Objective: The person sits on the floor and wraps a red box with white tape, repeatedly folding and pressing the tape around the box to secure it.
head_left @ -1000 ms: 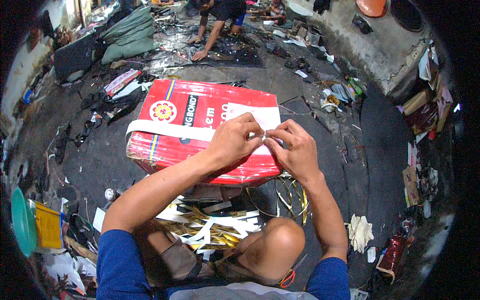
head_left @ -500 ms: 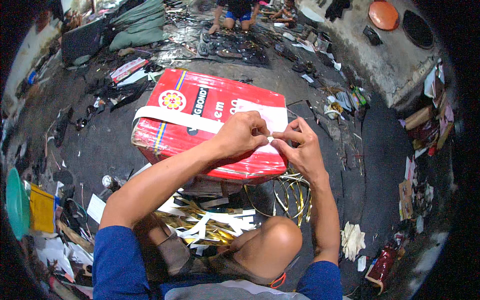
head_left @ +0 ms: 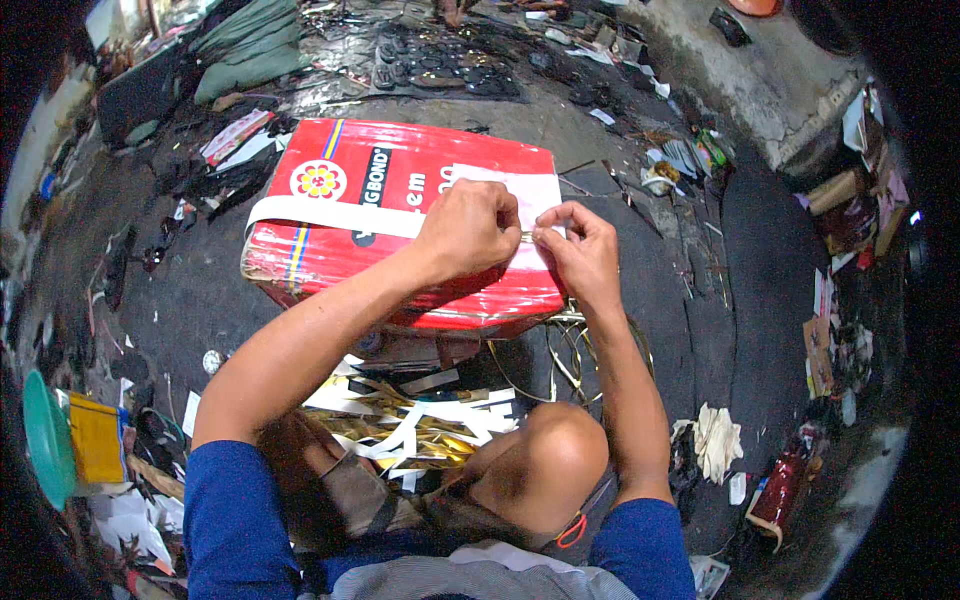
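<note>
Gripping white strip (head_left: 340,214) over red box (head_left: 438,162) in curled left fingers (head_left: 504,206), with right fingers (head_left: 566,214) nearly together just beside, with any hold there too small to tell.

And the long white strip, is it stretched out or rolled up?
Stretched out: the white strip runs across the red box from the left hand, curving near the box's left edge.

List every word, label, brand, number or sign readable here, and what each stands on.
Red cardboard carton (wording not copied out):
White lettering on a long dark band, partly covered by a flat white strip.
Larger white lettering right of that.
Round red-and-yellow flower emblem on white.
Flat red-and-white package beyond: any printing is too small to read.
</note>
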Motion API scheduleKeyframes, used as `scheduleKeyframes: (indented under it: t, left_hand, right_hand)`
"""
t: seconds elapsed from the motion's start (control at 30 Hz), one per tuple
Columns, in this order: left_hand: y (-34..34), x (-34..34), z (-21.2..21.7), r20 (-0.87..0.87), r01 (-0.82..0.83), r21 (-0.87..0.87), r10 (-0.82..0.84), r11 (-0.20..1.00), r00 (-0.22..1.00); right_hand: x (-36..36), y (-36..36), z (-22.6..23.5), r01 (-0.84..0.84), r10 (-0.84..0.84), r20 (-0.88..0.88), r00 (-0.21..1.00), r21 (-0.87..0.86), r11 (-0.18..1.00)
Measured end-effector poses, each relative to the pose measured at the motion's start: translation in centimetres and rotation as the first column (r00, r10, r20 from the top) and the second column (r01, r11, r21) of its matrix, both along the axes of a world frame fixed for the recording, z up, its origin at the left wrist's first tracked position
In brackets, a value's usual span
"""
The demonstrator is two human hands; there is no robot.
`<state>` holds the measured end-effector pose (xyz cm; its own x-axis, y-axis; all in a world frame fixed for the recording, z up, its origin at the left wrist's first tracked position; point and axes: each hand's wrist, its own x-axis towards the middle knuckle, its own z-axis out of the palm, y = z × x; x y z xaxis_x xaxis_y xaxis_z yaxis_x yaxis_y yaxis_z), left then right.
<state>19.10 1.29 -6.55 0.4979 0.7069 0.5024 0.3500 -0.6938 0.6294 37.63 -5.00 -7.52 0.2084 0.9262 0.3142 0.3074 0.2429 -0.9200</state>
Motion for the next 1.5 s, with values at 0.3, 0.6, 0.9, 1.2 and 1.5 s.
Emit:
scheduleKeyframes:
  t: [0.3, 0.6, 0.9, 1.2, 1.5]
  left_hand:
    - [1.5, 0.3, 0.9, 0.040, 0.202, -0.044, -0.201, 0.978, 0.979]
    - [0.5, 2.3, -0.4, 0.200, 0.258, -0.023, -0.249, 0.966, 0.948]
    - [0.8, 3.6, -0.5, 0.201, 0.292, -0.003, -0.286, 0.956, 0.937]
    - [1.4, 3.7, -0.4, 0.214, 0.263, -0.013, -0.254, 0.965, 0.943]
    - [0.9, 3.4, -0.5, 0.214, 0.280, -0.082, -0.258, 0.956, 0.942]
  right_hand:
    - [0.1, -0.8, 0.3, 0.097, -0.102, -0.104, 0.989, -0.054, 0.994]
    - [1.9, -0.3, -2.8, -0.030, 0.033, -0.108, 0.994, 0.023, 0.999]
    - [0.5, -0.5, -5.3, 0.038, 0.004, -0.534, 0.846, 0.068, 0.997]
    - [2.0, -2.0, 0.0, -0.242, -0.096, -0.768, 0.633, -0.315, 0.918]
    - [2.1, 3.7, 0.8, 0.321, -0.285, 0.613, 0.737, 0.053, 0.946]
